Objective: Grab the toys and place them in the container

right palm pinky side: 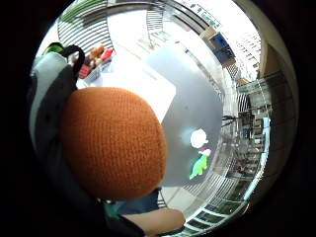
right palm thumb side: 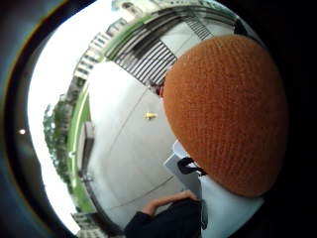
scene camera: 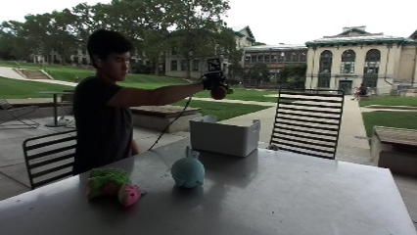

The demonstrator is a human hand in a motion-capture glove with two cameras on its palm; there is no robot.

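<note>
Grey and smooth, the worktop (scene camera: 293, 196) fills the lower part of the outside view, with a person seated at its far edge and black slatted chairs (scene camera: 306, 122) around it. A white rectangular container (scene camera: 224, 137) stands on the worktop near that far edge, in front of the person. Closer to the camera, a pale blue round plush toy (scene camera: 188, 170) sits upright on the worktop, and beside it, near the worktop's edge, lies a green and pink plush toy (scene camera: 112, 185); the two are near each other but apart, and both are well apart from the container.

The person's arm reaches out level, and the gloved right hand (scene camera: 214, 84) is raised in the air above the container. Of the hands, only this one is at work: its fingers are curled round an orange knitted ball toy (scene camera: 219, 92), which shows just below the glove. In both palm views the orange knit fills much of the picture, close against the palm, with the white container seen beyond it on the worktop. Red and orange toys (right palm pinky side: 96, 57) show inside the container in the little finger side view.
</note>
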